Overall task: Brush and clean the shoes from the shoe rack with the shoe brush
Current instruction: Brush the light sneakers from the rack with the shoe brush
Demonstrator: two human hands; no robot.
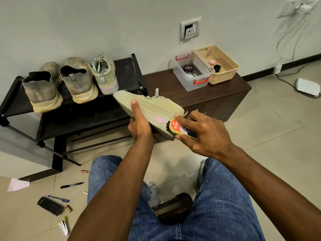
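My left hand [139, 122] grips a pale green sneaker [152, 107] in front of me, tilted on its side, with my thumb pressed up along its sole. My right hand [203, 131] holds a shoe brush [175, 126] with a red and yellow label, its dark bristles against the shoe's heel end near a pink patch. On the black shoe rack [73, 115] stand two dusty grey-brown shoes [43, 87] [79, 79] and the matching pale green sneaker [105, 73].
A dark brown cabinet [217, 94] beside the rack bears a clear box [192, 72] with a polish tin and a beige basket [220, 65]. Pens, batteries, a remote [50, 206] and paper lie on the tiled floor at left. Cables trail at right.
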